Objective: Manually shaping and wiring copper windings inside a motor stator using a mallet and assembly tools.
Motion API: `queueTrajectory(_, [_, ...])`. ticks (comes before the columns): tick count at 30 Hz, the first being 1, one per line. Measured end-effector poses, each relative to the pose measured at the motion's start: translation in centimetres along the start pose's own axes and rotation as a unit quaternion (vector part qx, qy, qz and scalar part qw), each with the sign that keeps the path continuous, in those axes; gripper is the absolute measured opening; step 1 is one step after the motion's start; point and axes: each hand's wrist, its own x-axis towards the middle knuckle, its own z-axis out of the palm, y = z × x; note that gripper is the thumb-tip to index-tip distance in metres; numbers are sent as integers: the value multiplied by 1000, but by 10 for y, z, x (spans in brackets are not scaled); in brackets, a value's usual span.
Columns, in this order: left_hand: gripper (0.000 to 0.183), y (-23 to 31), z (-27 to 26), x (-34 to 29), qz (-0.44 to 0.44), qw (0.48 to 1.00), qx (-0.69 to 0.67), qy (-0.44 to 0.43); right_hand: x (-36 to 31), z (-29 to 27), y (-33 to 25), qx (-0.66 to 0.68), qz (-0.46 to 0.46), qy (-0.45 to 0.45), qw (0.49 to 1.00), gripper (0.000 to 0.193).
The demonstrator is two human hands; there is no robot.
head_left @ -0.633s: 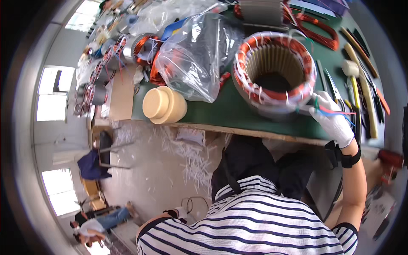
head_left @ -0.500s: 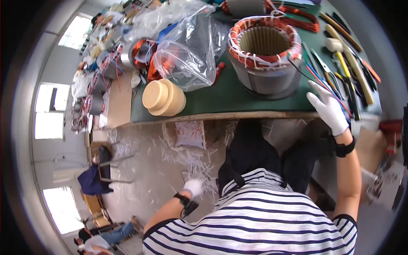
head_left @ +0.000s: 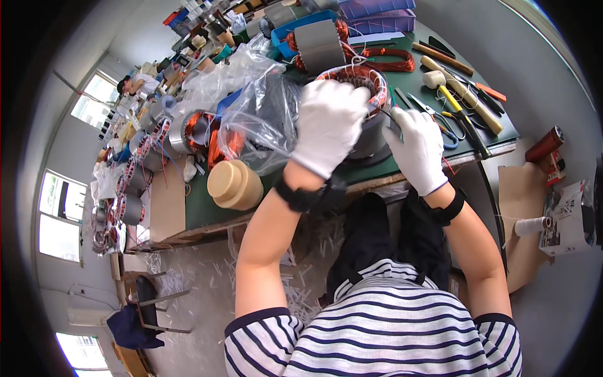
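Note:
A motor stator, a grey cylinder with red-brown windings laced in white cord, stands upright on the green bench top. My left hand, in a white glove, is over its near left rim with the fingers curled; what they grip, if anything, is hidden. My right hand, also gloved, is at the stator's right side, thumb and forefinger closed on the lead wires. A dark lead runs from the windings to these fingertips, and a red wire end shows beyond the hand.
Left of the stator are a clear plastic bag and a cream stepped plastic cylinder. A mallet, scissors and other hand tools lie at right. Another stator lies behind. Paper strips litter the floor.
My left hand has risen from low beside my body to the stator's rim. My right hand has moved left to the stator and closed on the leads. The view has shifted.

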Motion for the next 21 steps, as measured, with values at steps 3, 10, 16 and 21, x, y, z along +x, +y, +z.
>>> queueTrajectory(3, [10,-18,11,-27,-56,995,-56,57,2,3,7,-57,-29,-26,998,12])
queueTrajectory(10, [31,-1,11,-14,13,998,14,64,12,-24,7,-49,-71,31,996,11])
queueTrajectory(16, [13,-11,10,2,-10,987,-161,16,-3,-47,-16,-13,-189,190,963,33])
queueTrajectory(21, [14,-16,18,12,-171,923,-345,-21,21,-8,-2,88,71,92,989,21])
